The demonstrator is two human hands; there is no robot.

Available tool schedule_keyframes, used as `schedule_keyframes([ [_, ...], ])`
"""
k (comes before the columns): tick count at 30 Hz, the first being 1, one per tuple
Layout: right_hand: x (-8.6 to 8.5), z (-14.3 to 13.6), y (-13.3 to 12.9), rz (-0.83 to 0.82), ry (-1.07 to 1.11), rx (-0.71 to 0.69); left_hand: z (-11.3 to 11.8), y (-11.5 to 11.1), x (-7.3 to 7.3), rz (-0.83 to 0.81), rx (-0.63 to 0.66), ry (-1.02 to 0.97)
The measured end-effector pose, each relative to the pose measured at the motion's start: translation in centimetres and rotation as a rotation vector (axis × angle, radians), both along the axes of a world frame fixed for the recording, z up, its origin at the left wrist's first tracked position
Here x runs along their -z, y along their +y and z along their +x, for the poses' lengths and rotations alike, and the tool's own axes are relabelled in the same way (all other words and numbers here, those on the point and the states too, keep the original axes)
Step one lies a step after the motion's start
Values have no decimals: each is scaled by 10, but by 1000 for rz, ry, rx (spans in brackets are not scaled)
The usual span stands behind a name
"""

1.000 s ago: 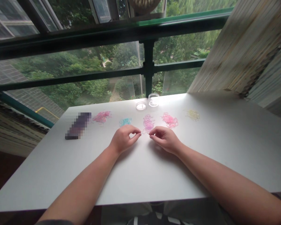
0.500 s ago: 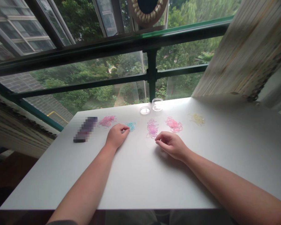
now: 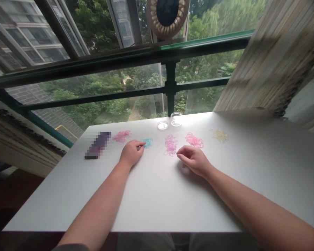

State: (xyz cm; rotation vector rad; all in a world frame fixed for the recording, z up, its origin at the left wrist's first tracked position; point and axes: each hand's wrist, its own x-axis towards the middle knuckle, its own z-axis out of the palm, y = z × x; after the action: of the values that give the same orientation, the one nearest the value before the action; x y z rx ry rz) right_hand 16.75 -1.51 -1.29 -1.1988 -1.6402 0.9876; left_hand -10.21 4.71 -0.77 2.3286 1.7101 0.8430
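My left hand rests at the near-left edge of a small pile of blue rubber bands. Its index finger stretches out onto the bands, with the thumb a little apart below. My right hand hovers just above the table, beside the lower right of a pile of purple rubber bands. Thumb and index fingertip meet in a pinch there; anything between them is too small to see. Just beyond that hand lies a pile of coral-pink rubber bands.
Pink bands and a blurred dark oblong object lie at the left of the white table. Yellow bands lie at the right. A clear round container and a clear lid stand at the back edge, before the window railing.
My left index finger has straightened out over the blue bands, away from the thumb. My right hand has shifted slightly right, still pinched. The camera view has tilted up a little.
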Motion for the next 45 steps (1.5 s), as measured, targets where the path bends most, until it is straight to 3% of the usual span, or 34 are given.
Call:
schedule_keyframes([
  [9,0,2,0,6,-1,23,-3,-3,-3,-86,-52,-96],
  [15,0,4,0,41,-29,17,-6,-2,-4,-104,45,-113],
  [27,-4,3,-4,45,-68,0,-10,-6,-11,-126,98,155],
  [37,-7,1,-4,75,-84,-30,-25,-8,-15,-226,133,89],
  [45,-7,1,-5,84,-99,-32,-22,-6,-14,-181,171,62],
])
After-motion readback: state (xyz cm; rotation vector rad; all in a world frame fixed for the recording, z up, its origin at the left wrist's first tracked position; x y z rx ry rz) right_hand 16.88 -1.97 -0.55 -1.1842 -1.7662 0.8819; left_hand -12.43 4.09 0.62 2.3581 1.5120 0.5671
